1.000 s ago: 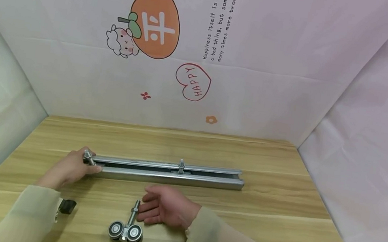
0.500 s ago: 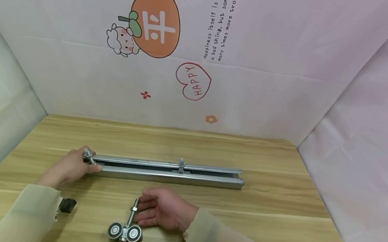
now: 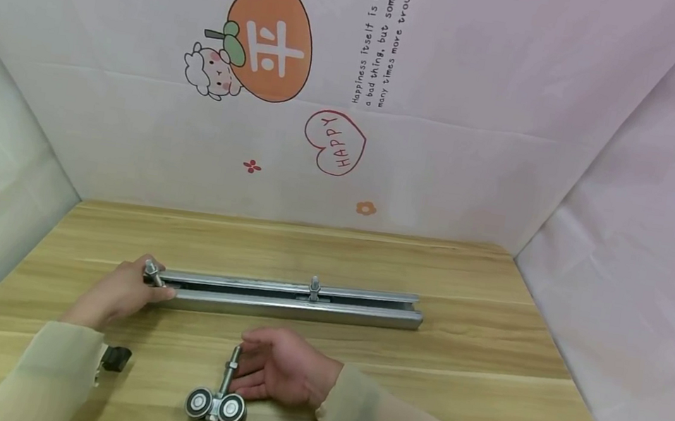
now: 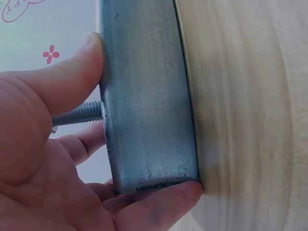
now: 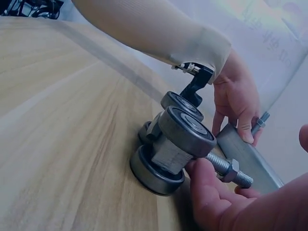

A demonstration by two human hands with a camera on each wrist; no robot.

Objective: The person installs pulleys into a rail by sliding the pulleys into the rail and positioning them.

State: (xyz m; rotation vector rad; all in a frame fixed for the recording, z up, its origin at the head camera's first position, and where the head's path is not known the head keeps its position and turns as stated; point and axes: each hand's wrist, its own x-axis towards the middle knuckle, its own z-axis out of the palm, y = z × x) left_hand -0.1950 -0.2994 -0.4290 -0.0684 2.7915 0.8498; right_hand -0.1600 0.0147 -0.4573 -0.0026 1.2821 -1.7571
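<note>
A steel U-shaped rail [image 3: 299, 309] lies across the table with its slot facing up. My left hand [image 3: 125, 289] holds its left end, thumb on the near lip and fingers around the end, as the left wrist view confirms. Beside that thumb a threaded bolt [image 4: 79, 114] sticks out of the slot; another bolt with a nut [image 3: 315, 289] stands near mid-rail. In front of the rail, a roller trolley [image 3: 216, 406] rests on its wheels, its bolt leaning up. My right hand [image 3: 291, 368] is beside it, loosely curved fingers at the bolt, thumb held apart from it.
The wooden table [image 3: 467, 391] ends at a white printed backdrop [image 3: 461, 148] behind. White sheets [image 3: 648, 230] also close off both sides. Black camera mounts [image 3: 116, 358] hang under both wrists.
My right hand has moved slightly left, bringing its fingers up to the trolley's bolt. The left hand and the rail have stayed in place.
</note>
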